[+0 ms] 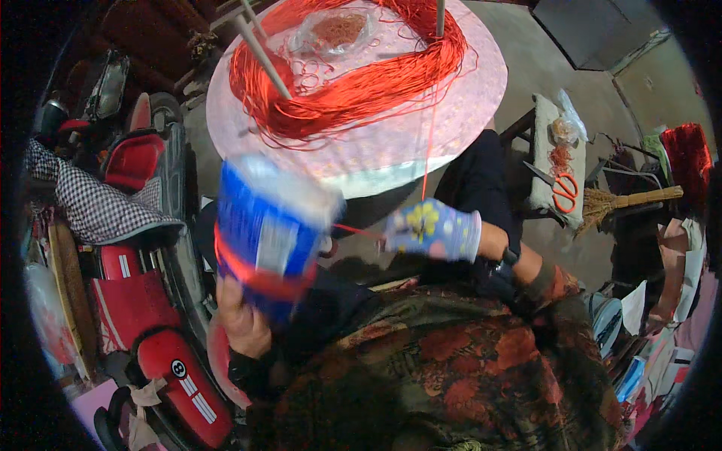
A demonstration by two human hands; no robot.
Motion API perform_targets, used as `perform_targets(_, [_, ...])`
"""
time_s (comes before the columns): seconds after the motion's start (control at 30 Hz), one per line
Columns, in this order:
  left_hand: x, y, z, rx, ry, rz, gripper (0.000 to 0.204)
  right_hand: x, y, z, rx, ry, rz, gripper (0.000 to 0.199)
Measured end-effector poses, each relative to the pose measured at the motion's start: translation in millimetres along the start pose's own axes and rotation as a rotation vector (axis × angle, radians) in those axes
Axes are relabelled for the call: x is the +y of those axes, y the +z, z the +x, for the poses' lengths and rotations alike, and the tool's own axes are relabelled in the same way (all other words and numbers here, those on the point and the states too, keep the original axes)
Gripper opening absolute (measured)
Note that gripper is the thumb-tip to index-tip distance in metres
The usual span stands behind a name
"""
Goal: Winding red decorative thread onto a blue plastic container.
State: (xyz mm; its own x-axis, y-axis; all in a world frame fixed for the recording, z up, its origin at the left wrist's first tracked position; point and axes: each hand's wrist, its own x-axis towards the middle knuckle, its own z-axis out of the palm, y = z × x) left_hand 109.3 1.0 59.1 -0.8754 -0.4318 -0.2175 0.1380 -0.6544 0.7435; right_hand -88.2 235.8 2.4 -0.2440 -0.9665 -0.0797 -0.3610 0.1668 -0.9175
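My left hand (242,319) grips a blue cylindrical tub (248,192) with a pale end, blurred and tilted over my lap. Several turns of red cord (259,272) are wound round the tub. My right hand (432,229), in a light blue patterned glove, is closed on a strand of the red cord (426,161). From the glove, one stretch runs left toward the tub and another rises to a big loose skein of red cord (331,113). That skein lies around upright rods (263,56) on a round table (481,86) with a pale pink cover.
A plastic bag of small reddish bits (335,31) lies inside the skein. Orange-handled scissors (564,192) rest on a padded bench (543,135) at right, beside a straw broom (632,198). A red ride-on vehicle (180,376) with a checked cloth (101,197) stands close on my left.
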Motion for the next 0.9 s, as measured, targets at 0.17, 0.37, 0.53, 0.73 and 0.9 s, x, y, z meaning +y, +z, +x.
perform_targets(0.17, [-4.6, 8.8, 22.2, 0.031, -0.055, 1.152, 0.049, -40.0, -2.7, -2.6, -0.055, -0.373, -0.146, 0.016])
perform_targets(0.37, [-4.0, -4.6, 8.8, -0.538, -0.185, 0.924, 0.059, -17.0, -13.6, 23.4, 0.073, -0.167, 0.193, 0.021])
perform_targets(0.53, [-13.1, 25.0, 12.3, -0.051, -0.097, 0.41, 0.061, -10.9, 14.3, -2.5, -0.126, -0.256, -0.194, 0.015])
perform_targets(0.73, [-22.5, 3.4, 15.3, -0.382, -0.267, 1.102, 0.051, -45.6, -15.1, 16.7, -0.159, -0.34, -0.441, 0.017])
perform_targets(0.9, [1.5, -14.2, 5.8, -0.688, -0.176, 0.467, 0.057, -2.4, -16.6, 19.9, 0.035, -0.08, 0.105, 0.02])
